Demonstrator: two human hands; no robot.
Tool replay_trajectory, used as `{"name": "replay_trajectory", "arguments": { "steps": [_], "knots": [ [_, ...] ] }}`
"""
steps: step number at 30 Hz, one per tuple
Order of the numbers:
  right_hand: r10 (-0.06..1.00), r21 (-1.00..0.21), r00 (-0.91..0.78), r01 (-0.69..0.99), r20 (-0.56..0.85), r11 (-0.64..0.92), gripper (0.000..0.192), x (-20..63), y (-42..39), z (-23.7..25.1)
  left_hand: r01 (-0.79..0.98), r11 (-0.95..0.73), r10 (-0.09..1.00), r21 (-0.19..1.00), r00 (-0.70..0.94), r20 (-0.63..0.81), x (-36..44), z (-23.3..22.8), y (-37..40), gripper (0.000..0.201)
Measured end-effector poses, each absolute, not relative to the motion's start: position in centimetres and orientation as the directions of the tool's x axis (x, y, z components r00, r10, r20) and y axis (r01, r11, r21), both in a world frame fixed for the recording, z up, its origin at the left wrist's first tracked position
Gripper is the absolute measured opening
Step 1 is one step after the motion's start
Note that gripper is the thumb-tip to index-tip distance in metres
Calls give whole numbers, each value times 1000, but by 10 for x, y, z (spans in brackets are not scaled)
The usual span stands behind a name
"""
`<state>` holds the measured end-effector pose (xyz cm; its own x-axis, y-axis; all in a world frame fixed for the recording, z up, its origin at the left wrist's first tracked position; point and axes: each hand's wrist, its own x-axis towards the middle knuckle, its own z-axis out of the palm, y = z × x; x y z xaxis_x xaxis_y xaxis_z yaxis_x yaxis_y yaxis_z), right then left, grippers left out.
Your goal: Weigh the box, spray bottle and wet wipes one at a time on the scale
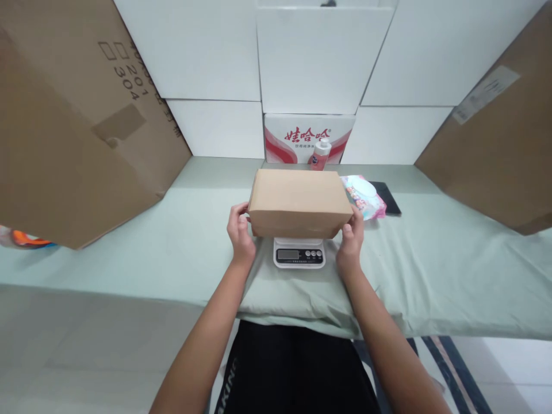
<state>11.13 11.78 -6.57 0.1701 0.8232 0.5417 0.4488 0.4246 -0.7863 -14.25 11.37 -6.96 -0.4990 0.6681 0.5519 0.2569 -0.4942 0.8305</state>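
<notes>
A closed brown cardboard box (299,198) is held level between my two hands, above a white kitchen scale (298,261). My left hand (240,233) grips its left end, and my right hand (351,238) grips its right end. The box hides most of the scale's platform, so I cannot tell whether it rests on it. The scale's small display and row of buttons face me. Just behind my right hand lies a pack of wipes (365,195) with a white lid.
A dark flat device (388,198) lies partly under the wipes. Behind the box stand a pink bottle (320,154) and a white-and-red carton (280,138). Large cardboard sheets (86,132) flank the cloth-covered table (452,276) on both sides. An orange item (28,238) peeks out at far left.
</notes>
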Motion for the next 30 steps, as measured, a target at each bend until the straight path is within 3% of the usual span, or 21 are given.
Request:
{"name": "replay_trajectory", "arguments": {
  "steps": [6, 10, 14, 16, 19, 26, 30],
  "knots": [
    [868, -772, -29, 445, 495, 455, 71, 111, 118, -31, 404, -537, 533, 740, -517, 669, -158, -49, 107, 59],
    [893, -768, -93, 475, 441, 429, 72, 104, 145, 2, 249, -540, 612, 804, -539, 579, -170, -30, 130, 64],
    [894, -872, -164, 204, 417, 445, 75, 80, 199, 9, 5, -502, 724, 865, -544, 424, -183, -26, 180, 73],
    [925, -933, -178, 74, 336, 353, 82, 65, 229, 1, -74, -454, 762, 888, -549, 344, -189, -35, 207, 78],
    [967, -982, -189, 36, 173, 183, 89, 51, 265, -18, -134, -386, 799, 913, -544, 258, -198, -58, 239, 85],
    [994, -996, -97, 73, 50, 57, 88, 56, 305, -50, 21, -325, 840, 945, -454, 299, -208, -93, 258, 91],
    [1000, -994, -28, -108, -2, -5, 78, 60, 305, -46, 266, -294, 686, 918, -611, 396, -201, -88, 241, 80]
  ]
}}
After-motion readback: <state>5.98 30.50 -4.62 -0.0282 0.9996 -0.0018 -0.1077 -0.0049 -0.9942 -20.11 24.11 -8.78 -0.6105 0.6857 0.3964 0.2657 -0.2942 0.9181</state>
